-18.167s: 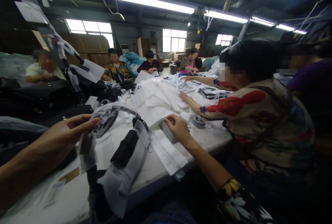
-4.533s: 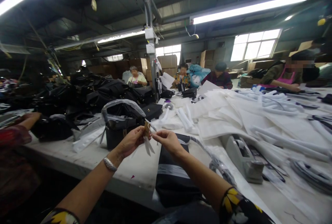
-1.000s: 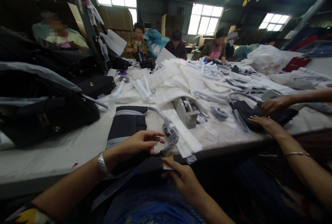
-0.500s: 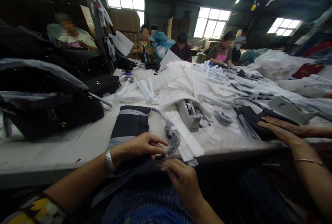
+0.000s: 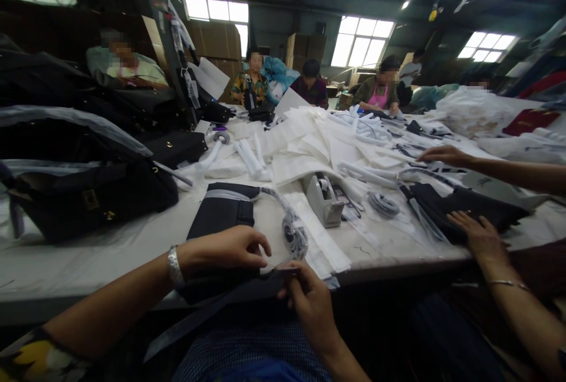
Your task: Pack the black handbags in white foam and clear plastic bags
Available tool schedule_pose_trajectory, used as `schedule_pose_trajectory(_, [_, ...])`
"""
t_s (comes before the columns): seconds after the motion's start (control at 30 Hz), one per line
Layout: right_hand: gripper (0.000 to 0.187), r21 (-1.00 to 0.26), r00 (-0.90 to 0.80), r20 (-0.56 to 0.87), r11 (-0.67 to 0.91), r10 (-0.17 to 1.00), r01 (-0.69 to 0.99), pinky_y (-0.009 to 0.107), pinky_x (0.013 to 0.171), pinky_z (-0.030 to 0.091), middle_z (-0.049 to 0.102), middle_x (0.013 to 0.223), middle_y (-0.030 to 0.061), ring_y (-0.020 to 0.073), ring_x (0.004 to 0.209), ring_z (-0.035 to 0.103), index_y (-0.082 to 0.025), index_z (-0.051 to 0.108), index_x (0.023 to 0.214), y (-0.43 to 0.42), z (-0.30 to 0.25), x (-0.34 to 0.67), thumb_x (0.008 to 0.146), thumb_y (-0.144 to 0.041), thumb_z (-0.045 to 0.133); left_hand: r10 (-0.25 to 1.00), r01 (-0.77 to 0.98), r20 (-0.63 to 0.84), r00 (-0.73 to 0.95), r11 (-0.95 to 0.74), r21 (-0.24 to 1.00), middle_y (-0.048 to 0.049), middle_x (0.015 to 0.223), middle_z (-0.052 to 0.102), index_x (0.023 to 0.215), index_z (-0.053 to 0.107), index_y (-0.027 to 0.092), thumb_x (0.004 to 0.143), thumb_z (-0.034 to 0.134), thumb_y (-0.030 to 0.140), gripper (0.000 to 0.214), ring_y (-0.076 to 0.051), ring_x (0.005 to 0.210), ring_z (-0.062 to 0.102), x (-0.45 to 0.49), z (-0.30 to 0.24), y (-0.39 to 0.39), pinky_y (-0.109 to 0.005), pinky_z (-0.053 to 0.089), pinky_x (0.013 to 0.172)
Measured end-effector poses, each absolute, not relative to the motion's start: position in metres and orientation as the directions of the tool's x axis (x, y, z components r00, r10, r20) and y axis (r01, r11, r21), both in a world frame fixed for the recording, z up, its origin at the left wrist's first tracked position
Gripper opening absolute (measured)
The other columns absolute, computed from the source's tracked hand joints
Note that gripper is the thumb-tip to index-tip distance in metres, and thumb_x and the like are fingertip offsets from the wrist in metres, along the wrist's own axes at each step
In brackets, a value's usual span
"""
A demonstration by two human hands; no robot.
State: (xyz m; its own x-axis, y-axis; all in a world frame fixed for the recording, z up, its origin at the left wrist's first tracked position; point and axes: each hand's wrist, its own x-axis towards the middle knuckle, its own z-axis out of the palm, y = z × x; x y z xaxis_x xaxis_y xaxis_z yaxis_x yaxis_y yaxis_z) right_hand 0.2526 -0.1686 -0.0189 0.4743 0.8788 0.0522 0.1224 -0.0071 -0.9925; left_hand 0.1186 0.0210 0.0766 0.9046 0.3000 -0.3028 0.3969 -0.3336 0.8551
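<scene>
A black bag point(image 5: 223, 217) with a grey paper band lies flat at the table's near edge, hanging over toward my lap. My left hand point(image 5: 230, 248) rests on the bag's lower end, fingers curled and pinched. My right hand point(image 5: 309, 299) is closed just below the edge, thumb and fingers pinching the bag's dark rim or strap; what exactly they hold is too small to make out. A plastic-wrapped coiled strap point(image 5: 294, 234) lies right beside both hands.
A grey tape dispenser point(image 5: 323, 200) stands behind the strap. Black handbags point(image 5: 84, 193) are piled at left, white dust bags point(image 5: 318, 146) heaped mid-table. A co-worker's hand point(image 5: 480, 234) presses another black bag point(image 5: 464, 208) at right. Several people sit at the far side.
My left fingers have curled from spread into a pinch on the bag, and my right hand has closed at the table edge. The co-worker's far hand has reached out across the table.
</scene>
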Motion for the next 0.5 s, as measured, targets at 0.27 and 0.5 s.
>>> schedule_pose_trajectory(0.27, [0.031, -0.965, 0.590, 0.184, 0.030, 0.786, 0.259, 0.022, 0.057, 0.052, 0.065, 0.060, -0.0040, 0.0142, 0.051, 0.063, -0.020, 0.060, 0.119, -0.158, -0.010, 0.245, 0.093, -0.037, 0.060, 0.310, 0.181, -0.165, 0.936, -0.023, 0.983, -0.0136, 0.125, 0.065, 0.145, 0.045, 0.022, 0.091, 0.060, 0.046, 0.061, -0.014, 0.080, 0.064, 0.121, 0.049, 0.005, -0.030, 0.052, 0.078])
schedule_pose_trajectory(0.5, [0.040, -0.938, 0.528, 0.174, -0.024, 0.831, 0.347, 0.025, 0.056, 0.055, 0.075, 0.077, -0.0011, 0.0163, 0.054, 0.068, -0.024, 0.053, 0.133, -0.155, -0.007, 0.252, 0.094, -0.030, 0.056, 0.339, 0.093, -0.113, 0.934, 0.076, 0.993, -0.0126, 0.127, 0.066, 0.145, 0.047, 0.026, 0.089, 0.068, 0.039, 0.062, -0.009, 0.067, 0.060, 0.126, 0.033, 0.000, -0.026, 0.052, 0.067])
